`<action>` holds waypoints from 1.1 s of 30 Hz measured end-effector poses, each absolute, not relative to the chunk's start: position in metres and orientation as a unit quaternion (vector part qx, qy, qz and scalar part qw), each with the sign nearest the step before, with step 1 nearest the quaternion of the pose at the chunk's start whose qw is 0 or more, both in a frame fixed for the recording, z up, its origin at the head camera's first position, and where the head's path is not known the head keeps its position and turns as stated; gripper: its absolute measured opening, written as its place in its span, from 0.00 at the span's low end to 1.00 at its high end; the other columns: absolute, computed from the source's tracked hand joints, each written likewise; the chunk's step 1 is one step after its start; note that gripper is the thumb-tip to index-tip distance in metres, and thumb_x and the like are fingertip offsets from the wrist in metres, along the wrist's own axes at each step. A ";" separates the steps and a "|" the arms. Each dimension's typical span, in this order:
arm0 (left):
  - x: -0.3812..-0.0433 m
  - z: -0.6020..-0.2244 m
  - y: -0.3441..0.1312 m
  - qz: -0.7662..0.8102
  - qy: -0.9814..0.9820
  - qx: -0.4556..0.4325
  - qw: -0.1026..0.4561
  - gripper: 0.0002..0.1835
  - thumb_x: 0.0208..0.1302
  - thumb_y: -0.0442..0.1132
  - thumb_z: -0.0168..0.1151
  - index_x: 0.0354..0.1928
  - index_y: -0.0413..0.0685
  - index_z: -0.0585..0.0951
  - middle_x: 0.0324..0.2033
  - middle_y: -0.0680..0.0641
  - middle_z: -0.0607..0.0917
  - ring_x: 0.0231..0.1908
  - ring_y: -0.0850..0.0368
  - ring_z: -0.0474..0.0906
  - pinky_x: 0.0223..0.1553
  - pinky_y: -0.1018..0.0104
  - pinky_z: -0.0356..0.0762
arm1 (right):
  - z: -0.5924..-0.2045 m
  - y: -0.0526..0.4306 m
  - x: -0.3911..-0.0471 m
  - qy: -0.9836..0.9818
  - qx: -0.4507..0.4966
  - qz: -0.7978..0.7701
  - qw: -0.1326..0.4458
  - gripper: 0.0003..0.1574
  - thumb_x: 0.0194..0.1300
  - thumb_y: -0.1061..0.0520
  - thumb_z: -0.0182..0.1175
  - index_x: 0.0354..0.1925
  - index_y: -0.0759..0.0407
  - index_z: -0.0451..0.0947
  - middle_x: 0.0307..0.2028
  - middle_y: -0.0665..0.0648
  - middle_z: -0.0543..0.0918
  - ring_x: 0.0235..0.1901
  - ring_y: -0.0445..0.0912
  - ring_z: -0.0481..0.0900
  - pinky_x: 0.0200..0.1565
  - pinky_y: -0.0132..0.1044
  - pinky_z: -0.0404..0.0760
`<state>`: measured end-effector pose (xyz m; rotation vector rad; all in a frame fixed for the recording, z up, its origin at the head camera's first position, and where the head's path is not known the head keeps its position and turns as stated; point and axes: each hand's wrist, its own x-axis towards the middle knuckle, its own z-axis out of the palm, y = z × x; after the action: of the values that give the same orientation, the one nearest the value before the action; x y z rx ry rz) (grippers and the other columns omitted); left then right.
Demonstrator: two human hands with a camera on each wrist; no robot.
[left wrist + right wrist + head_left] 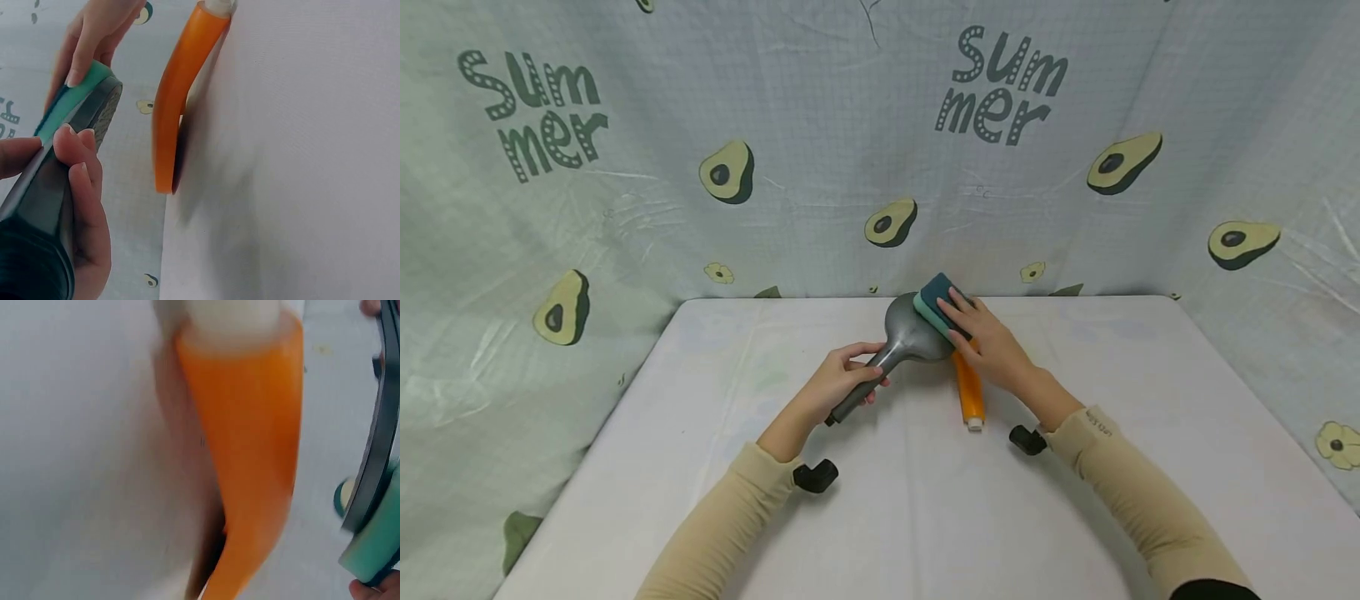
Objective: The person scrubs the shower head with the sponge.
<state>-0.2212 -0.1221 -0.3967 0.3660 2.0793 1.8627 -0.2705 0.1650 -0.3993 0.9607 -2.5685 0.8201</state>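
My left hand [853, 375] grips the handle of a grey hand shower [901, 333], held tilted above the table. Its rounded back faces up, and a speckled face shows along its underside in the left wrist view. Against the head's upper right lies a two-layer sponge [942, 302], dark blue-green over light green. My right hand [992, 337] holds this sponge, fingers spread over the dark layer and thumb at its near edge. Below the right hand lies an orange, tube-like thing [970, 390] with a white end; its far part is hidden in the head view.
A white-covered table [850, 517] spreads under both arms. Behind it hangs a pale curtain [805, 217] printed with avocados and lettering. Black wrist cameras sit at the left cuff [816, 476] and right cuff [1027, 440].
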 end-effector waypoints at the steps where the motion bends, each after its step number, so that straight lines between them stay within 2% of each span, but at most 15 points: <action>1: -0.221 -0.397 -0.122 0.651 0.730 0.127 0.162 0.27 0.75 0.32 0.57 0.73 0.36 0.68 0.43 0.26 0.85 0.22 0.61 0.79 0.29 0.69 0.79 | -0.400 0.162 -0.268 -0.886 0.345 0.273 0.147 0.34 0.78 0.57 0.56 0.76 0.60 0.64 0.77 0.64 0.58 0.74 0.71 0.54 0.69 0.68 0.58; 7: -0.221 -0.397 -0.122 0.641 0.740 0.124 0.160 0.27 0.76 0.33 0.56 0.73 0.35 0.68 0.45 0.25 0.84 0.22 0.61 0.79 0.30 0.68 0.79 | -0.403 0.145 -0.256 -0.837 0.463 0.184 0.225 0.35 0.69 0.61 0.64 0.72 0.58 0.70 0.73 0.69 0.65 0.69 0.76 0.61 0.66 0.67 0.64; 11: -0.222 -0.398 -0.120 0.643 0.737 0.129 0.162 0.26 0.76 0.33 0.55 0.72 0.32 0.68 0.45 0.23 0.84 0.22 0.61 0.79 0.29 0.69 0.79 | -0.405 0.143 -0.254 -0.798 0.520 0.152 0.265 0.37 0.64 0.64 0.68 0.70 0.57 0.73 0.70 0.71 0.69 0.68 0.76 0.63 0.67 0.64 0.64; 14: -0.223 -0.399 -0.119 0.648 0.733 0.133 0.161 0.26 0.75 0.32 0.56 0.72 0.33 0.68 0.45 0.23 0.84 0.22 0.61 0.79 0.29 0.69 0.79 | -0.404 0.146 -0.256 -0.800 0.517 0.174 0.251 0.34 0.66 0.64 0.66 0.69 0.57 0.73 0.70 0.71 0.69 0.68 0.76 0.62 0.67 0.65 0.63; 18: -0.222 -0.398 -0.118 0.651 0.731 0.137 0.156 0.27 0.75 0.32 0.56 0.73 0.35 0.68 0.44 0.24 0.84 0.22 0.61 0.78 0.29 0.69 0.79 | -0.400 0.157 -0.262 -0.839 0.455 0.231 0.187 0.31 0.72 0.63 0.61 0.71 0.58 0.71 0.74 0.67 0.63 0.72 0.74 0.56 0.65 0.67 0.65; 21: -0.222 -0.396 -0.118 0.652 0.730 0.138 0.152 0.27 0.74 0.31 0.57 0.73 0.36 0.69 0.43 0.24 0.85 0.22 0.61 0.78 0.29 0.69 0.79 | -0.398 0.168 -0.267 -0.870 0.389 0.264 0.148 0.32 0.76 0.59 0.58 0.75 0.56 0.67 0.77 0.63 0.59 0.74 0.71 0.53 0.67 0.67 0.62; 25: -0.222 -0.396 -0.119 0.657 0.727 0.131 0.152 0.27 0.74 0.31 0.57 0.73 0.36 0.69 0.43 0.25 0.85 0.22 0.61 0.78 0.29 0.69 0.79 | -0.399 0.177 -0.270 -0.894 0.318 0.290 0.125 0.33 0.80 0.55 0.54 0.78 0.55 0.62 0.79 0.60 0.56 0.76 0.68 0.51 0.70 0.68 0.54; 29: -0.223 -0.397 -0.120 0.659 0.725 0.126 0.156 0.27 0.74 0.31 0.56 0.73 0.36 0.69 0.43 0.24 0.85 0.22 0.61 0.78 0.29 0.69 0.79 | -0.401 0.177 -0.268 -0.901 0.303 0.286 0.122 0.34 0.80 0.55 0.54 0.78 0.56 0.61 0.79 0.61 0.55 0.75 0.69 0.51 0.70 0.69 0.54; 33: -0.223 -0.397 -0.120 0.660 0.725 0.123 0.154 0.27 0.74 0.31 0.56 0.73 0.36 0.69 0.43 0.24 0.85 0.21 0.61 0.79 0.28 0.69 0.79 | -0.402 0.168 -0.263 -0.885 0.350 0.266 0.151 0.34 0.76 0.58 0.58 0.76 0.58 0.65 0.78 0.64 0.57 0.74 0.71 0.54 0.68 0.69 0.58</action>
<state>-0.2235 -0.1198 -0.3973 0.3519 2.0772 1.8918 -0.2625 0.1681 -0.4016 1.0062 -2.5424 0.7628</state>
